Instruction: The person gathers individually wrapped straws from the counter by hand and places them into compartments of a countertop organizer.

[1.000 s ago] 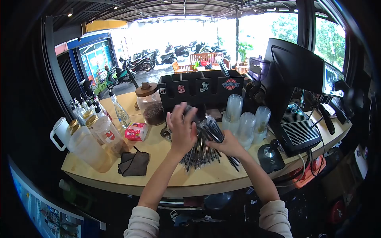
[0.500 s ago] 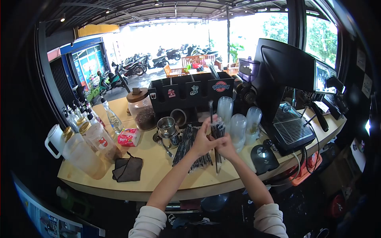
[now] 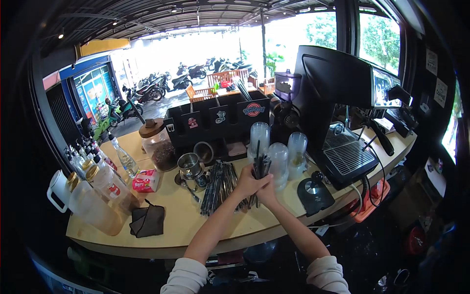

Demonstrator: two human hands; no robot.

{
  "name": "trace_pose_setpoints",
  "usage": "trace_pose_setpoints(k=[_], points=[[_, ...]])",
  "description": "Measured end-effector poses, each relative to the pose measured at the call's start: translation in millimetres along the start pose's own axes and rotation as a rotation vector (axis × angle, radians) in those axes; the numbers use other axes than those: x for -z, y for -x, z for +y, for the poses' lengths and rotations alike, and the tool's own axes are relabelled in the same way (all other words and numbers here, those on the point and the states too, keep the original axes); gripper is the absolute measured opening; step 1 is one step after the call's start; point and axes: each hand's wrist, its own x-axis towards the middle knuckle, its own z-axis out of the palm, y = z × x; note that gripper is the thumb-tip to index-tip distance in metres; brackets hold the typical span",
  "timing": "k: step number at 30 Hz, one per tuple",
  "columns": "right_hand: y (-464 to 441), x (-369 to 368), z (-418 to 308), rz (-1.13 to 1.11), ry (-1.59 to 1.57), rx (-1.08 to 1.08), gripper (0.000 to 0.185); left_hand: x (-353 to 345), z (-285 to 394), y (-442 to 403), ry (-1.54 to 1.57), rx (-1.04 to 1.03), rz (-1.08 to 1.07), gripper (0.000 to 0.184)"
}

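Two hands meet above the desk (image 3: 181,230), left hand (image 3: 249,184) and right hand (image 3: 267,191) touching, both with fingers curled closed around one bundle of black straws (image 3: 261,168). Exact finger placing on the far side cannot be told. Bundle upright, slightly tilted; tops fan out above the grip at uneven heights, one straw well proud of the others, a few lower ends showing below. Double grip probably there to keep thin, slippery lengths from sliding apart; upright hold likely lets the ends settle by their own weight.

Straw pile (image 3: 220,188) lies flat just left of the bundle, roughly one direction, glossy as if wrapped in clear film. Laid alongside one another, perhaps so that a handful comes up without tangling.

Around: clear cups (image 3: 278,164) upside down in stacks, close behind and right of the hands; nearest obstacle on that side, light enough, I judge, to topple if knocked. Black organizer (image 3: 215,128) across the back, its front wall blocking the far side. Metal pot (image 3: 190,166) and spoon (image 3: 190,190) beside the pile's left edge, limiting room there. Farther left: bean jar (image 3: 161,153), tissue pack (image 3: 145,181), folded dark cloth (image 3: 148,220). Right: black stand (image 3: 314,195), then the coffee machine (image 3: 338,78), bulky, closing off that end.
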Motion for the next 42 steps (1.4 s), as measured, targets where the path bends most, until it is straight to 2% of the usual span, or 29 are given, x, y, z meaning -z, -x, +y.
trace_pose_setpoints(k=[4, 6, 7, 9, 10, 12, 13, 15, 16, 18, 19, 21, 22, 24, 25, 26, 28, 30, 31, 32, 33, 34, 35, 36, 39, 41, 42], points=[[4.8, 7.9, -7.9, -0.098, 0.192, 0.121, 0.048, 4.5, -21.1, 2.8, 0.012, -0.011, 0.03, 0.024], [7.7, 16.3, -42.7, -0.317, 0.511, 0.136, 0.052, 8.6, -25.7, 3.3, 0.092, 0.049, 0.164, 0.022], [7.0, 19.0, -62.8, -0.32, 0.512, 0.138, 0.052, 8.2, -16.3, 6.1, 0.122, 0.056, 0.222, 0.019], [1.5, 20.8, -107.7, -0.442, 0.89, -0.02, 0.048, 11.1, -27.1, 5.4, 0.148, 0.02, 0.249, 0.018], [-1.9, 16.8, -129.5, -0.441, 0.894, -0.019, 0.048, 12.2, -30.9, 4.6, 0.174, -0.014, 0.272, 0.016], [-10.8, 4.8, -162.0, -0.102, 0.772, 0.375, 0.045, 11.2, -15.4, 9.9, 0.126, 0.011, 0.227, 0.013], [-18.7, -2.9, -166.8, -0.103, 0.773, 0.373, 0.045, 9.6, -13.1, 12.2, 0.117, -0.037, 0.183, 0.014], [-30.1, -14.8, -172.0, -0.057, 0.79, 0.825, 0.04, 4.5, -7.0, 14.4, 0.08, -0.146, 0.135, 0.016], [-34.1, -13.6, -166.5, -0.054, 0.793, 0.822, 0.04, 1.7, -6.9, 15.5, 0.081, -0.144, 0.132, 0.016], [-45.0, -11.1, -144.4, -0.402, 0.934, 0.806, 0.042, -1.6, -7.3, 17.6, 0.076, -0.229, 0.136, 0.019], [-46.3, -8.9, -139.4, -0.401, 0.932, 0.807, 0.042, -3.3, -3.4, 18.3, 0.074, -0.229, 0.136, 0.019], [-46.6, -1.3, -131.4, -0.603, 1.011, 0.619, 0.051, -5.6, 4.9, 17.8, 0.046, -0.372, 0.259, 0.022], [-43.7, -3.6, -136.0, -0.604, 1.013, 0.626, 0.051, -3.2, 2.1, 16.2, 0.045, -0.378, 0.262, 0.022], [-33.3, -8.8, -145.3, -0.329, 0.506, 0.468, 0.059, 2.1, -6.4, 15.4, 0.039, -0.182, 0.198, 0.028], [-32.0, -12.8, -140.0, -0.33, 0.505, 0.469, 0.059, 2.8, -5.8, 12.2, 0.038, -0.183, 0.199, 0.028], [-31.7, -18.8, -132.0, -0.159, 0.487, 0.457, 0.059, 3.4, -5.3, 7.7, -0.071, -0.188, 0.174, 0.031], [-31.2, -23.7, -125.1, 0.012, 0.463, 0.443, 0.06, 1.9, 0.8, -0.2, -0.183, -0.194, 0.147, 0.034], [-34.3, -25.8, -124.1, -0.088, 0.365, 0.259, 0.053, -2.0, 24.7, -0.1, -0.158, -0.278, 0.218, 0.037], [-40.2, -24.5, -120.8, -0.09, 0.361, 0.265, 0.053, -2.4, 28.3, 1.6, -0.165, -0.282, 0.241, 0.038], [-48.1, -21.4, -115.6, -0.118, 0.195, 0.184, 0.047, -2.8, 31.9, 3.2, -0.173, -0.286, 0.263, 0.04], [-54.3, -19.3, -111.8, -0.146, 0.03, 0.1, 0.041, -1.6, 19.6, 4.3, -0.085, -0.215, 0.189, 0.038], [-57.4, -20.4, -115.0, -0.146, 0.026, 0.104, 0.041, 0.5, 14.5, 3.2, 0.003, -0.144, 0.114, 0.037], [-59.5, -21.5, -120.0, -0.112, -0.071, 0.064, 0.036, 7.6, 9.3, 1.4, 0.033, 0.095, -0.094, 0.033], [-61.8, -22.3, -122.7, -0.077, -0.168, 0.024, 0.031, 9.0, 4.1, 0.3, 0.032, 0.092, -0.095, 0.033], [-66.6, -28.6, -116.6, -0.058, -0.148, 0.064, 0.029, 9.2, -6.2, -5.2, 0.097, 0.061, -0.101, 0.028], [-70.1, -31.7, -113.0, -0.091, -0.059, 0.05, 0.028, 6.5, -10.5, -12.8, 0.174, -0.021, 0.039, 0.025], [-73.5, -31.9, -112.8, -0.091, -0.058, 0.051, 0.028, 7.3, -12.8, -16.7, 0.175, -0.022, 0.039, 0.025]])
